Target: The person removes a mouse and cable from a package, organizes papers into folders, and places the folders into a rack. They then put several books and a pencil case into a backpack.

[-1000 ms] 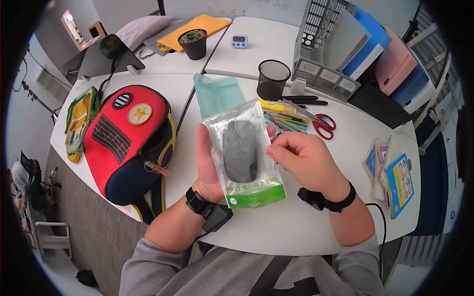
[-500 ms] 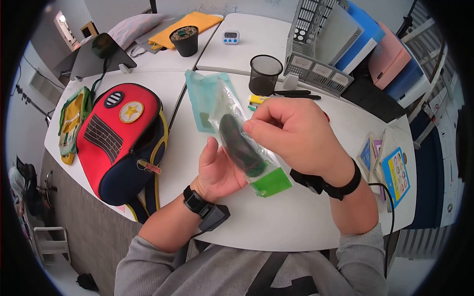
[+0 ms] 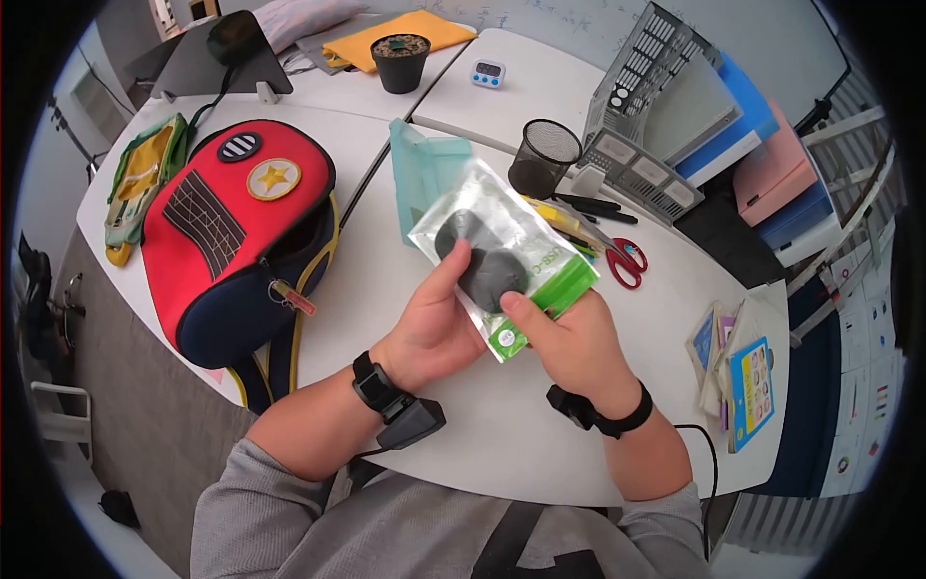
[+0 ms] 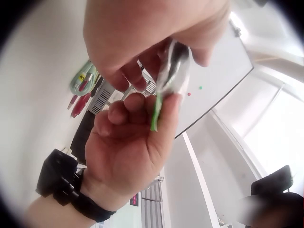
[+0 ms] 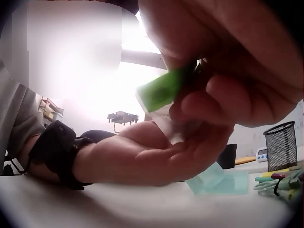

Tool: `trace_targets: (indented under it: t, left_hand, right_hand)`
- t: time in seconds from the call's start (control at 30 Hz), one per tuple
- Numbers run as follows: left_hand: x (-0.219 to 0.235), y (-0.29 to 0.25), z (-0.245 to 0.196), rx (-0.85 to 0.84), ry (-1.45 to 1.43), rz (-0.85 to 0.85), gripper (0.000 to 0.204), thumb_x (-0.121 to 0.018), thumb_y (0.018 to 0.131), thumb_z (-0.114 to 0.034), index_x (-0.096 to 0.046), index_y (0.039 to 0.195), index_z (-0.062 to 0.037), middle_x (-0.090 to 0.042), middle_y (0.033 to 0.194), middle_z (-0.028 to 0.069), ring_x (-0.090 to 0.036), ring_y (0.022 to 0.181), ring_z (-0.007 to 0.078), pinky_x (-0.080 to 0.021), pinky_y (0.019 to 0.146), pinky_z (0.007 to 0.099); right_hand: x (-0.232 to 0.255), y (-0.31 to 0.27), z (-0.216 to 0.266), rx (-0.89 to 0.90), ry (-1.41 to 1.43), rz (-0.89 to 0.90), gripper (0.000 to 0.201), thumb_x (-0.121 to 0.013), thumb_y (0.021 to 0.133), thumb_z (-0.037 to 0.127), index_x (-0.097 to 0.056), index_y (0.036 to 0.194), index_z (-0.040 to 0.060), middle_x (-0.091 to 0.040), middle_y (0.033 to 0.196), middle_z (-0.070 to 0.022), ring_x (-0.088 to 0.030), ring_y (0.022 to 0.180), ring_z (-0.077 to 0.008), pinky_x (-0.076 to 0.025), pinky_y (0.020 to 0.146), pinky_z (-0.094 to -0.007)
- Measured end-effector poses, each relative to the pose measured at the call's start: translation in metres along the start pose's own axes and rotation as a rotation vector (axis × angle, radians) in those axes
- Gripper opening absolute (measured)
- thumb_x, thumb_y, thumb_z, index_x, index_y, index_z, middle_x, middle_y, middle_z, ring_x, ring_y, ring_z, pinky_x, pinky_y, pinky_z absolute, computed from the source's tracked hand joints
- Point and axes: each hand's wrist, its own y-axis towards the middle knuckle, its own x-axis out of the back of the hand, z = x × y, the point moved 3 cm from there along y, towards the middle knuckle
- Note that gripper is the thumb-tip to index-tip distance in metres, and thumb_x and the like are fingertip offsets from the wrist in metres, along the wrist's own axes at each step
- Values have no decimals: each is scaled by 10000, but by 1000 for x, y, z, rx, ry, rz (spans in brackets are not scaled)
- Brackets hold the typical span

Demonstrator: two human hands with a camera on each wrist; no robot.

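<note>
I am watching by head camera as the left hand (image 3: 429,338) and right hand (image 3: 579,349) are pinching a green-edged packet (image 3: 516,232), thumbs in front, fingers behind. It is hovering above the counter (image 3: 492,425), grey contents (image 3: 494,277) showing through; a red backpack (image 3: 241,227) is resting left of both hands.

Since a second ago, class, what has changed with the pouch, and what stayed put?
The pouch has swung, its green end now further to the person's right. The right hand has shifted from the side edge to that end; the left hand, open-palmed half a second ago, now grips the pouch. The red backpack and mesh cup stayed put.
</note>
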Motion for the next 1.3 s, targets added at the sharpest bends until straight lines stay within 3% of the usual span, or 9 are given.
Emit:
trace_targets:
  t: [0.27,0.43,0.5,0.63,0.7,0.83,1.0,1.07,1.3]
  left_hand:
    - [5,-3,4,109,-147,114,743,-527,971,-600,-369,1519,-123,-434,1536,118,-429,1407,298,-316,1190,493]
    - [0,-7,0,25,-30,33,637,-579,980,-488,-427,1466,-105,-536,1435,112,-499,1339,303,-375,1145,498]
    - [1,-6,-9,23,-37,29,574,-622,969,-378,-467,1434,-78,-567,1402,122,-526,1311,312,-382,1137,504]
    - [2,-3,-28,-125,12,-20,532,-616,976,-320,-479,1418,-58,-563,1410,120,-526,1315,300,-387,1134,505]
    - [5,-2,-33,-197,8,-21,512,-608,973,-275,-478,1421,-63,-561,1413,116,-522,1321,301,-385,1140,500]
    - [3,-3,-32,-180,5,1,493,-602,973,-240,-494,1423,-71,-558,1432,131,-524,1328,327,-381,1139,526]
    - [6,-4,-24,-135,105,-38,501,-606,969,-223,-472,1428,-72,-559,1420,122,-524,1324,313,-391,1136,511]
    - [6,-4,-19,-145,134,-61,508,-605,969,-212,-453,1431,-66,-556,1412,117,-522,1322,300,-394,1137,500]
    - [10,-4,-11,-75,136,-84,510,-599,978,-222,-444,1438,-63,-550,1421,121,-528,1318,297,-397,1136,498]
  right_hand:
    - [10,3,40,133,20,74,279,-609,966,167,-643,1160,-30,-719,938,-124,-672,823,-182,-515,749,-322]
    - [5,-6,25,143,19,5,272,-605,976,191,-659,1139,-21,-720,904,-105,-653,791,-152,-508,716,-311]
    - [16,-5,21,-234,-145,449,305,-609,987,257,-679,1113,-12,-716,864,-95,-643,763,-136,-494,680,-283]
    - [65,6,14,-314,168,409,359,-611,994,339,-695,1081,1,-701,816,-72,-621,733,-102,-482,658,-250]
    - [82,21,-16,-238,-99,-49,352,-645,963,345,-708,1055,11,-704,868,-98,-665,795,-169,-522,702,-304]
    - [56,12,-34,69,-904,-108,323,-723,861,305,-718,1039,36,-665,1033,-144,-645,968,-340,-534,844,-436]
    - [37,11,-44,83,-1007,-159,325,-754,815,278,-698,1018,30,-653,965,-156,-631,934,-335,-518,815,-433]
    - [40,11,-39,-170,-914,-18,281,-745,808,245,-709,1010,52,-654,939,-137,-626,944,-335,-513,825,-441]
    - [47,-29,-46,154,-844,-119,183,-714,777,132,-690,945,64,-666,874,-113,-611,928,-335,-504,863,-435]
